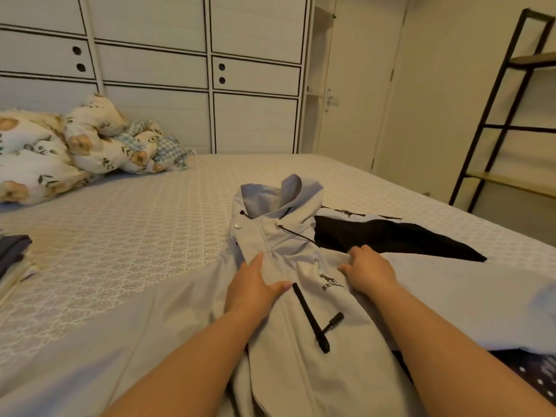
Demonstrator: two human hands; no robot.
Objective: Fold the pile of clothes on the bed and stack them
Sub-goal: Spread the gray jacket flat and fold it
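Your left hand (254, 288) lies flat and relaxed on the jacket (304, 311), spread mid-bed (150, 236); your right hand (368, 270) curls, pinching its fabric near the logo (331, 282). Smooth the chest outward first, then fold the black-lined side across evenly.

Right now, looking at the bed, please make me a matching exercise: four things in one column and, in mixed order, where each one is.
Things:
1. grey hooded jacket
2. floral duvet
3. folded dark clothes
4. black metal shelf

Places:
A. at the left edge of the bed
B. standing against the right wall
C. bunched at the far left of the bed
D. under both hands, in the middle of the bed

Pairs: 1-D, 2-C, 3-A, 4-B
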